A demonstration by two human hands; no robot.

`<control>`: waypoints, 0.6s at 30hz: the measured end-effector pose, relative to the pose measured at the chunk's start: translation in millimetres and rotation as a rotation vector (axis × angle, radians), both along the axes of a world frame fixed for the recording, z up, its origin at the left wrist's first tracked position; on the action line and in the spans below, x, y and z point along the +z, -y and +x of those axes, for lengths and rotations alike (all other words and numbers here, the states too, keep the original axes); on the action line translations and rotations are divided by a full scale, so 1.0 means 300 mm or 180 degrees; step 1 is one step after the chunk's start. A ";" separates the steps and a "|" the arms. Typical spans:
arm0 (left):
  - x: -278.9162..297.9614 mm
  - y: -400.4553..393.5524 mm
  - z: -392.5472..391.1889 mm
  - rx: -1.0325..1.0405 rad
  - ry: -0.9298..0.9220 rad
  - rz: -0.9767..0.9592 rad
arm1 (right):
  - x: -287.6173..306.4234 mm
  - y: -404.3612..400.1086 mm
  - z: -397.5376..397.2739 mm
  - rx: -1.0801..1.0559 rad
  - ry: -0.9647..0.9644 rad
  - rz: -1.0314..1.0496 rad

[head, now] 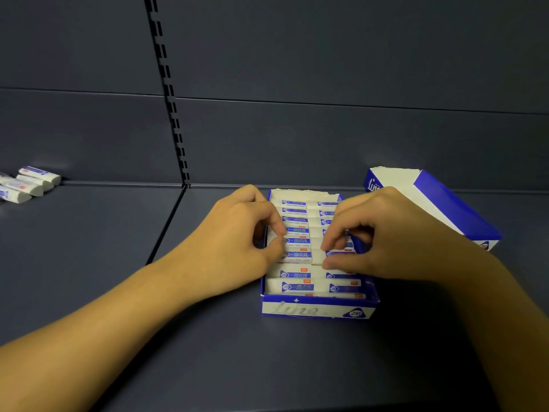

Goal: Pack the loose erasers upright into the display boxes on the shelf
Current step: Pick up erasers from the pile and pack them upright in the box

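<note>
- Open blue-and-white display box on the dark shelf, near the middle, packed with two columns of erasers standing on edge.
- Left hand at the box's left wall, fingers curled, thumb and forefinger pinching the end of an eraser in the left column.
- Right hand over the right column, fingers bent down, fingertips pinching an eraser there.
- Second box of the same colours just behind and right of the right hand, tilted, white inside showing.
- Small pile of loose erasers far left, against the back panel, well apart from the boxes.
- Slotted upright rail running up the dark grey panel.
</note>
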State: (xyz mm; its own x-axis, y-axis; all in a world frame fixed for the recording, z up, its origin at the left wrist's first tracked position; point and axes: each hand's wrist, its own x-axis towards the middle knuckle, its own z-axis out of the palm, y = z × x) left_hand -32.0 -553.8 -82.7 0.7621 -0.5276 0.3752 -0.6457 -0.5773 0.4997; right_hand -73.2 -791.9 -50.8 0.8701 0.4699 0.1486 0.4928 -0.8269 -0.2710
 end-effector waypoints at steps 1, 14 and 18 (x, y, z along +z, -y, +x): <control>0.001 0.000 0.001 -0.0001 0.0003 0.0005 | 0.001 0.001 -0.001 0.0020 -0.0003 0.0051; 0.021 -0.044 0.124 0.0608 0.0359 -0.0368 | -0.028 0.024 0.044 -0.0897 0.0897 0.1479; 0.038 -0.104 0.149 0.0789 0.0443 0.0156 | 0.014 0.012 0.043 -0.1048 0.0799 0.1000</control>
State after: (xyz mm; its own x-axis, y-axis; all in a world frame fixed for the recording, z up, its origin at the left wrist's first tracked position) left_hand 12.7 -522.7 -71.2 0.8131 -0.3518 0.4638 -0.5423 -0.7474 0.3838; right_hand -60.2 -795.5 -46.6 0.8838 0.0764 0.4616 0.3019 -0.8469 -0.4378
